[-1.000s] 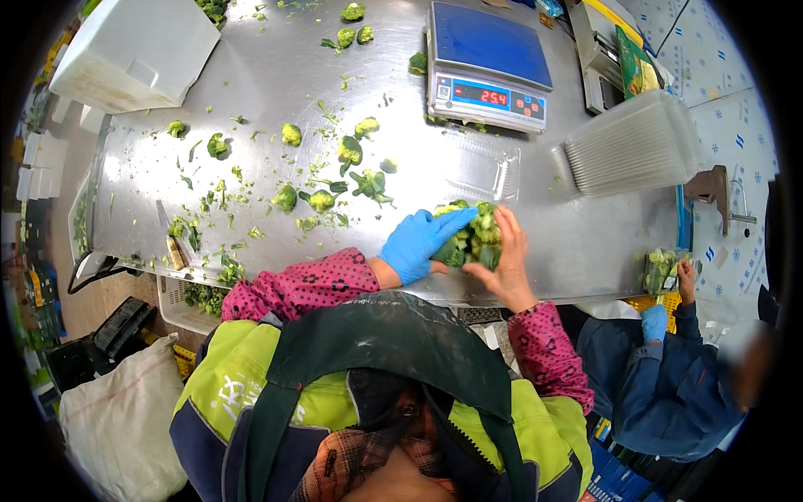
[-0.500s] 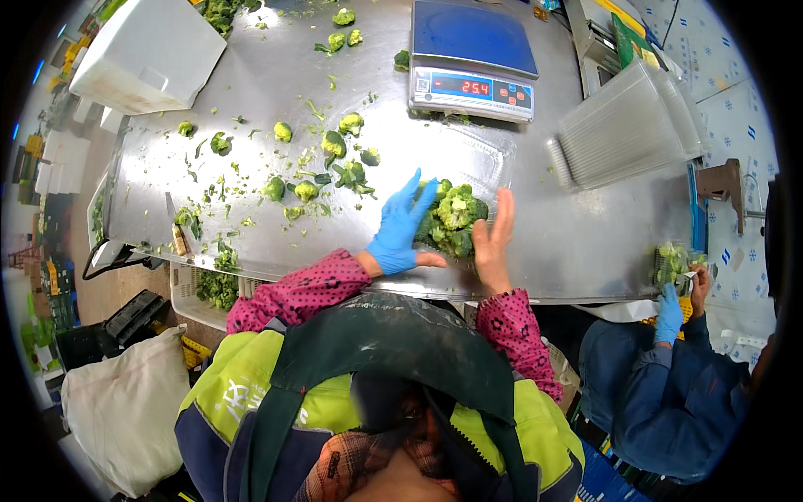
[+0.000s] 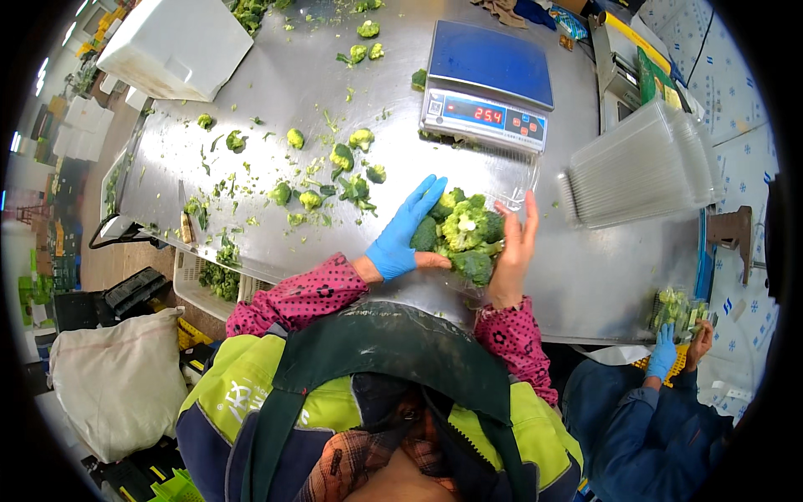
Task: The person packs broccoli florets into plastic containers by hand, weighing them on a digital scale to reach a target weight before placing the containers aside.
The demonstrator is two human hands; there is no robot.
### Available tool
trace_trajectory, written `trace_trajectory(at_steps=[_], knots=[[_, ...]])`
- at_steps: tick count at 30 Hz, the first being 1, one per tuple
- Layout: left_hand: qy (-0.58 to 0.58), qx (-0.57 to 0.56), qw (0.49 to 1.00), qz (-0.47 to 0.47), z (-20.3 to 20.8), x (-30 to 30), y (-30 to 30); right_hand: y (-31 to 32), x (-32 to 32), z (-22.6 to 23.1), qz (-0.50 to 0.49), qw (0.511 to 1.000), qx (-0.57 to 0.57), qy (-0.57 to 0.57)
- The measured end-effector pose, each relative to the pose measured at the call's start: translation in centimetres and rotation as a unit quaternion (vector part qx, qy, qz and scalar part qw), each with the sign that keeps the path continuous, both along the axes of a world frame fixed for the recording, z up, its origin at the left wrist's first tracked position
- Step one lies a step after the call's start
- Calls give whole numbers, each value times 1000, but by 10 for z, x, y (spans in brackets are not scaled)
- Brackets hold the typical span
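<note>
Between my hands sits a heap of broccoli florets [image 3: 464, 230] in a clear plastic box, mostly hidden under them; its see-through lid [image 3: 520, 174] stands folded back toward the scale. My left hand [image 3: 403, 243], in a blue glove with the thumb poking out bare, cups the heap's left side, fingers long and thumb at the near edge. Against the right side rests my bare right hand [image 3: 512, 263], its fingers reaching up along the box. Loose florets [image 3: 343, 156] and green scraps lie to the left on the steel table [image 3: 401, 159].
Ahead stands a digital scale [image 3: 489, 84] with a blue plate. Stacked clear boxes [image 3: 640, 167] lean at right; a white foam box [image 3: 171, 50] is far left. A knife [image 3: 185, 222] lies by the left edge, above a crate of trimmings [image 3: 217, 280]. A co-worker's gloved hand [image 3: 662, 356] is at lower right.
My view has shifted, so the table and scale sit lower and further right. Both hands stay around the broccoli; the right hand's fingers have bent more. The co-worker's hands have moved slightly.
</note>
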State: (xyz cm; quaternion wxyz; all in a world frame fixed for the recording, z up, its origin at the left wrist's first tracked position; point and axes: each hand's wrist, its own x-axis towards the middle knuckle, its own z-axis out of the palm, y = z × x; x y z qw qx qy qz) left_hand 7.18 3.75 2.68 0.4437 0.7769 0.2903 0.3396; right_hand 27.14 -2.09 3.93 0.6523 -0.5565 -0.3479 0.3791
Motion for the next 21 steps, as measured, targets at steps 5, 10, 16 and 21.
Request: trace_trajectory(at_steps=[5,10,16,21], knots=[[-14,29,999,-10,85,21,42,33,15,92,-19,993,-8,112],[-59,40,997,-19,123,34,88,69,29,129,-31,992,102,71],[-122,-8,992,16,94,84,210,205,89,120,25,996,52,67],[-90,-28,992,80,32,114,292,312,128,56,86,995,10,47]])
